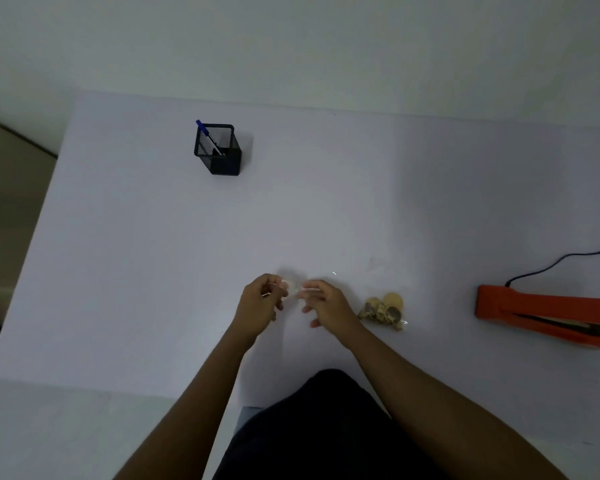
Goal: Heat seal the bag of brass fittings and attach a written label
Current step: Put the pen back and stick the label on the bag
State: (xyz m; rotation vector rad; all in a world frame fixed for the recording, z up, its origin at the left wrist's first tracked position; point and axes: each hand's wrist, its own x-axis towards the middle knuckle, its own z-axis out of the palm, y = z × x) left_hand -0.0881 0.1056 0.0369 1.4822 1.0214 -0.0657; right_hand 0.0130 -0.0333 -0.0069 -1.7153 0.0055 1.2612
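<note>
My left hand (262, 303) and my right hand (323, 301) meet over the middle of the white table (153, 237), both pinching a small pale piece (293, 288) between their fingertips; it is too small and dim to tell what it is. A clear bag of brass fittings (383, 311) lies on the table just right of my right hand, untouched. An orange heat sealer (548, 318) rests at the right edge, its jaw slightly apart, with a black cord (561, 259) running off to the right.
A black mesh pen holder (219, 150) with a blue pen (207, 135) stands at the back left. A faint clear plastic sheet (381, 268) lies behind the bag. A pale wall runs along the table's far edge.
</note>
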